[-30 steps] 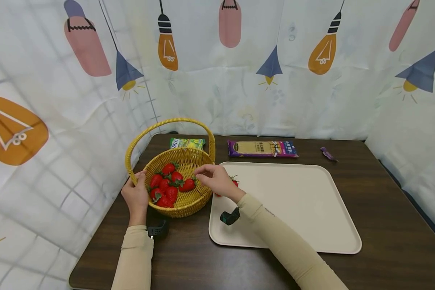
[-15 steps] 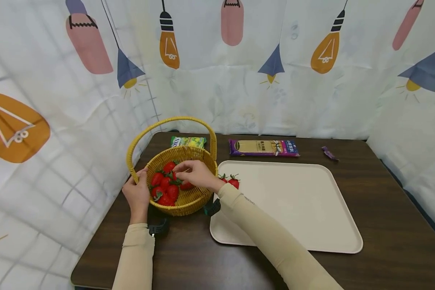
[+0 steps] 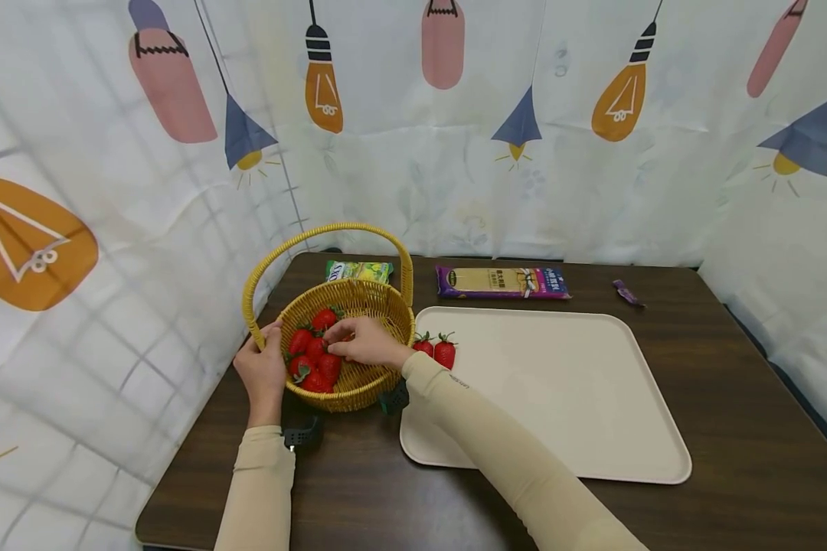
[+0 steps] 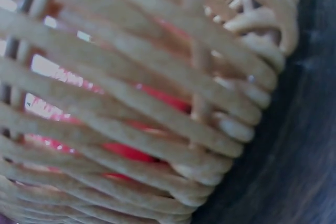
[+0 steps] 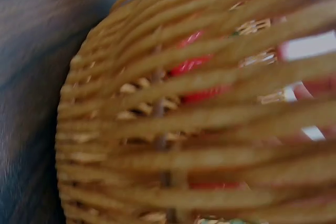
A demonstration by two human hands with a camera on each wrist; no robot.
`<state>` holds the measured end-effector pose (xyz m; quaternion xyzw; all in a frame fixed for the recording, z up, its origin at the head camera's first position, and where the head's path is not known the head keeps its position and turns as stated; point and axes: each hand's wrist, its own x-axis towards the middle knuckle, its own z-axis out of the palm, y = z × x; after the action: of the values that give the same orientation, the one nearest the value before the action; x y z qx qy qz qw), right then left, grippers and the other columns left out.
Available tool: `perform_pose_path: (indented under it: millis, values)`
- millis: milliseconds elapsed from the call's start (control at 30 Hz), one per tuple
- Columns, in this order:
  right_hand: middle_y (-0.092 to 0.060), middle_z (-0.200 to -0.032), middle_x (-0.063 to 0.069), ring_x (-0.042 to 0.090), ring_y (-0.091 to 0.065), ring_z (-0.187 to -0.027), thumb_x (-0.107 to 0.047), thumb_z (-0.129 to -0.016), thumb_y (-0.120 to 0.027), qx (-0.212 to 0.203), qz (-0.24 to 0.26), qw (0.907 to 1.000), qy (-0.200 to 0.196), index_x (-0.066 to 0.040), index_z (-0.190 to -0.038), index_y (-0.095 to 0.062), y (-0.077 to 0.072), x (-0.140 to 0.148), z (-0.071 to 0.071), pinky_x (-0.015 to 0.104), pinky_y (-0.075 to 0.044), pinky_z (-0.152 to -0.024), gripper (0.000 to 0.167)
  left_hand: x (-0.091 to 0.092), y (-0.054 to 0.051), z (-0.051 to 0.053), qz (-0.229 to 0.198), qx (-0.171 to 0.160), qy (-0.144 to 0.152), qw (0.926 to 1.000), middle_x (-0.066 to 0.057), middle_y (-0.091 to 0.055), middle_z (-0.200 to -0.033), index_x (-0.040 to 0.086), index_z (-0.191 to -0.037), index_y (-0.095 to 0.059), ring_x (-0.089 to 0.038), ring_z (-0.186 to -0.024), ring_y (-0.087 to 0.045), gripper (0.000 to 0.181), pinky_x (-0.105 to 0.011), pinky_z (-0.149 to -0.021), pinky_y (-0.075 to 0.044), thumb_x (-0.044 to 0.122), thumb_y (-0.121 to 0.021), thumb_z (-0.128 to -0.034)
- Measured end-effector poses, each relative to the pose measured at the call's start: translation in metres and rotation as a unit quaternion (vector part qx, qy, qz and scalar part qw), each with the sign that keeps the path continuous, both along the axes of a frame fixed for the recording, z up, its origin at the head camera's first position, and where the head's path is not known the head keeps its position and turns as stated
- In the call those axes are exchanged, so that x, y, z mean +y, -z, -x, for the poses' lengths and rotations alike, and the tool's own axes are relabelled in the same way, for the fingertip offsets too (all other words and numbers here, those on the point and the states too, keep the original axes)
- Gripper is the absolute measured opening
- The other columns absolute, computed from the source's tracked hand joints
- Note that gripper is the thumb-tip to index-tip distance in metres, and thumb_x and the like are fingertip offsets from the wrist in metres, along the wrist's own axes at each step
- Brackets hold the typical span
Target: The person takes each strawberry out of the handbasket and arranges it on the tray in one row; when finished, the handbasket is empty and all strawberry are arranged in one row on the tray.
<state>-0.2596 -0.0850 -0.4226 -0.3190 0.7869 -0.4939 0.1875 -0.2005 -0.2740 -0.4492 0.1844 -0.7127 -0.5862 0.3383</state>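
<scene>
My left hand (image 3: 262,371) grips the left side of a yellow wicker basket (image 3: 351,398) at the foot of its tall handle. Several red strawberries (image 3: 315,383) with green leaves lie in the basket's left half. My right hand (image 3: 367,342) reaches over the right rim, its thumb and index finger pinching at a strawberry (image 3: 319,347) amid the pile. That hand hides part of the pile and of the basket floor. Both wrist views are filled by the woven basket wall (image 4: 131,61), (image 5: 131,129), with red showing through its gaps; neither hand is seen there.
Right of the basket lies a cream tray (image 3: 537,390). Two strawberries (image 3: 444,352) rest at its left edge. Behind stand a green snack packet (image 3: 360,271) and a purple noodle packet (image 3: 503,282); a small purple wrapper (image 3: 627,293) lies on the dark table (image 3: 751,405).
My right hand has moved left, deeper into the basket, then down onto the strawberries. Two strawberries on the tray have come out from behind the right arm. The left hand stays on the basket.
</scene>
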Motion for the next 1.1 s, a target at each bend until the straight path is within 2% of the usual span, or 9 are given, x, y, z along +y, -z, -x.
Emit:
perform_pose_path:
  millis: [100,200,300,467,600,700,900,1100]
  values:
    - [-0.069,-0.114,0.002,0.015,-0.065,-0.092,-0.019,-0.093,-0.067,0.03,-0.043,0.998,-0.034,-0.007,-0.121,-0.068,0.0002,0.0005,0.0006,0.022,-0.051,-0.076,0.03,0.0002,0.0,0.0009,0.001,0.005,-0.002,1.0,-0.014,-0.07,-0.115,0.004,-0.109,-0.075,-0.015,-0.109,-0.058,0.028,-0.024,-0.088,-0.039,0.025,-0.061,-0.0962]
    - [-0.067,-0.121,0.004,0.009,-0.06,-0.105,-0.022,-0.092,-0.068,0.046,-0.076,0.9931,-0.076,-0.008,-0.125,-0.066,-0.0019,0.0013,0.0005,0.02,-0.046,-0.087,0.036,-0.0001,0.0,0.0018,-0.002,0.01,-0.004,0.9999,-0.015,-0.071,-0.114,0.003,-0.109,-0.075,-0.013,-0.108,-0.059,0.028,-0.024,-0.088,-0.039,0.025,-0.062,-0.0958]
    - [-0.066,-0.123,0.004,0.011,-0.059,-0.111,-0.022,-0.091,-0.069,0.045,-0.088,0.99,-0.101,-0.008,-0.126,-0.065,-0.0036,0.0016,0.0,0.021,-0.044,-0.092,0.038,-0.0002,0.0001,0.0021,-0.006,0.011,-0.007,0.9999,-0.015,-0.071,-0.113,0.003,-0.108,-0.075,-0.012,-0.107,-0.059,0.028,-0.024,-0.088,-0.039,0.025,-0.062,-0.0956]
    - [-0.064,-0.128,0.002,0.016,-0.056,-0.118,-0.021,-0.09,-0.069,0.036,-0.102,0.9874,-0.116,-0.009,-0.13,-0.063,-0.0033,0.0011,-0.0001,0.021,-0.042,-0.095,0.043,-0.0001,0.0007,0.0022,-0.005,0.007,-0.011,0.9999,-0.012,-0.072,-0.112,0.003,-0.108,-0.075,-0.013,-0.107,-0.059,0.029,-0.024,-0.087,-0.039,0.026,-0.063,-0.0955]
    - [-0.058,-0.136,-0.003,0.012,-0.05,-0.124,-0.025,-0.089,-0.07,0.051,-0.13,0.9808,-0.136,-0.015,-0.136,-0.059,-0.0008,0.0002,0.0018,0.022,-0.04,-0.098,0.049,0.0003,0.0011,0.0022,-0.003,0.009,-0.016,0.9998,-0.013,-0.072,-0.111,0.003,-0.108,-0.075,-0.013,-0.107,-0.059,0.028,-0.024,-0.086,-0.039,0.025,-0.062,-0.0955]
    - [-0.059,-0.134,-0.005,0.009,-0.051,-0.121,-0.025,-0.09,-0.07,0.055,-0.138,0.9779,-0.147,-0.016,-0.134,-0.061,0.0011,-0.0002,0.0027,0.022,-0.04,-0.098,0.046,0.0009,0.0014,0.0018,-0.002,0.008,-0.017,0.9998,-0.014,-0.071,-0.111,0.002,-0.108,-0.075,-0.013,-0.106,-0.059,0.029,-0.024,-0.086,-0.039,0.025,-0.062,-0.0957]
    - [-0.067,-0.114,-0.004,0.003,-0.058,-0.099,-0.02,-0.09,-0.07,0.024,-0.129,0.9764,-0.171,-0.01,-0.122,-0.068,0.0027,-0.001,0.0024,0.018,-0.045,-0.087,0.034,0.0009,0.0014,0.0009,-0.002,0.009,-0.015,0.9998,-0.015,-0.071,-0.111,0.002,-0.108,-0.075,-0.012,-0.105,-0.059,0.028,-0.023,-0.085,-0.039,0.024,-0.063,-0.0955]
    - [-0.069,-0.106,-0.004,0.003,-0.06,-0.093,-0.013,-0.087,-0.073,0.016,-0.138,0.9739,-0.18,-0.008,-0.114,-0.07,0.0031,-0.0013,0.0026,0.017,-0.046,-0.083,0.028,0.0007,0.0013,0.0008,-0.007,0.006,-0.01,0.9999,-0.014,-0.071,-0.112,0.002,-0.108,-0.075,-0.013,-0.107,-0.058,0.028,-0.024,-0.088,-0.039,0.024,-0.063,-0.0955]
